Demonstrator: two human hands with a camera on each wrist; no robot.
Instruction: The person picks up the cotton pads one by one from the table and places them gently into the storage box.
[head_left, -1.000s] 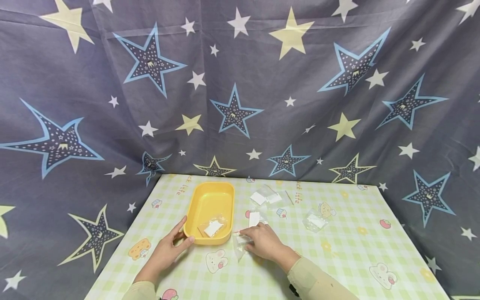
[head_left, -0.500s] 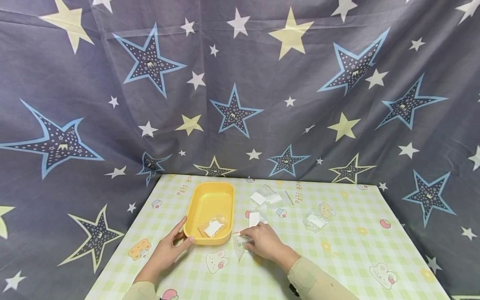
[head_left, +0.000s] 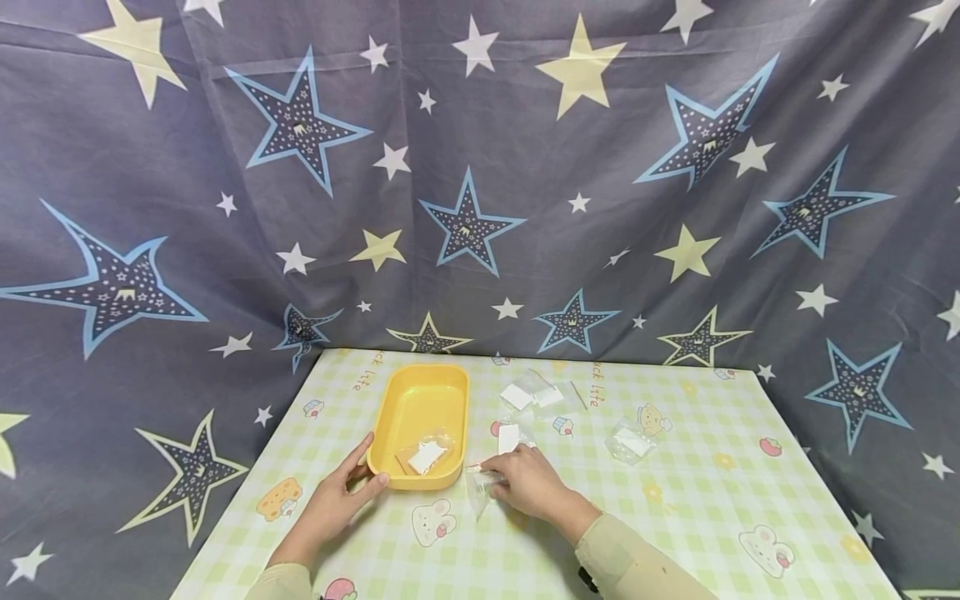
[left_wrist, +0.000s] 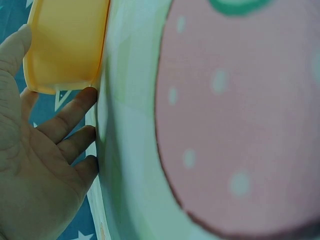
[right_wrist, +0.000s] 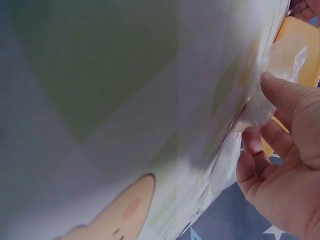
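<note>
My left hand (head_left: 333, 498) rests against the near left corner of a yellow tray (head_left: 458, 400), thumb at the front wall and fingers at the side. In the left wrist view its fingers (left_wrist: 67, 117) are fairly straight beside the tray (left_wrist: 65, 45). My right hand (head_left: 531, 485) pinches a clear plastic zip bag (head_left: 478, 493) with a red strip, just right of the tray. The right wrist view shows the thumb pressed on this bag (right_wrist: 257, 102). Part of the bag is hidden under the fingers. Inside the tray lies a bag with a white label (head_left: 427, 457) and a brown piece.
Beyond my right hand lies another clear bag with a white label (head_left: 508, 437). Overlapping clear bags (head_left: 534, 392) are farther back, and one more bag (head_left: 632, 441) lies to the right. A checked cloth covers the table (head_left: 675, 533). A starry curtain (head_left: 480, 317) hangs behind.
Almost nothing differs. The bag under my right hand shifts very slightly; both hands and the tray keep their places.
</note>
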